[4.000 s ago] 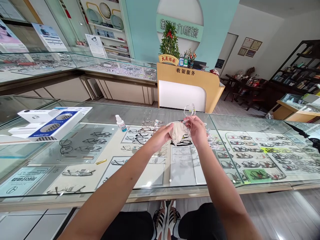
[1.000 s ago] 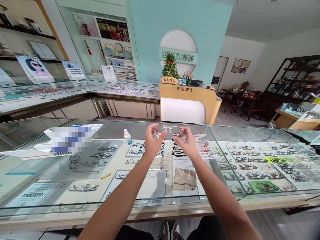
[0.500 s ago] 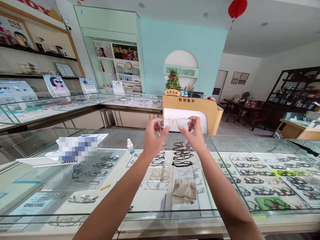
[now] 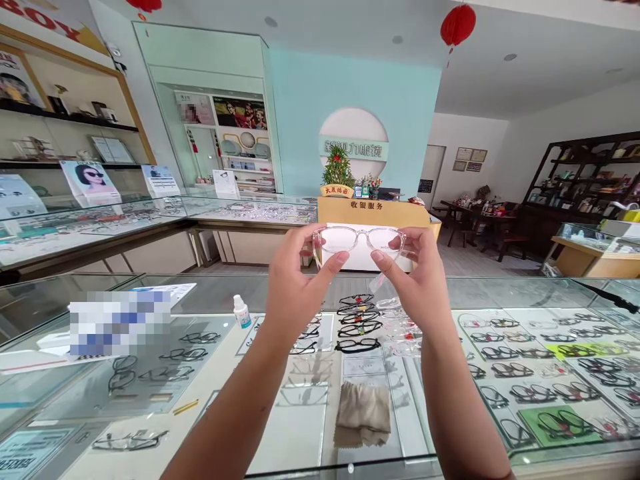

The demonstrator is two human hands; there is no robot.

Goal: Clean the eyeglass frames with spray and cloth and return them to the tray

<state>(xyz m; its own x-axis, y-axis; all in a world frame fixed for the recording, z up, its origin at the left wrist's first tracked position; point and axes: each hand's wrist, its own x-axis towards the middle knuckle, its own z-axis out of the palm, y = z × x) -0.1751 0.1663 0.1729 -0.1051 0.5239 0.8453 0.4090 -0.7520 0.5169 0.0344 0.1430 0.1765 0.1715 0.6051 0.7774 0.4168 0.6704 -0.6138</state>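
A pair of clear-framed eyeglasses (image 4: 362,233) is held up above the glass counter, lenses side by side. My left hand (image 4: 300,280) is closed on the left end of the frame, thumb in front and fingers behind. My right hand (image 4: 420,270) grips the right end in the same way. A small pale tag hangs below the right lens. Under the hands lies a row of dark eyeglasses (image 4: 358,327) on the counter. Nearer to me a crumpled beige cloth (image 4: 363,415) lies on the glass.
A white dropper bottle (image 4: 241,313) stands on the counter left of my forearm. Printed papers (image 4: 175,293), partly blurred out, lie at the left. Rows of frames (image 4: 530,393) fill the right-hand display case. Beyond the counter stands a wooden cashier desk (image 4: 330,212).
Both hands have brought the eyeglasses nearer to the camera, so they look larger. The view has also shifted slightly, and the counter's items appear lower and farther left.
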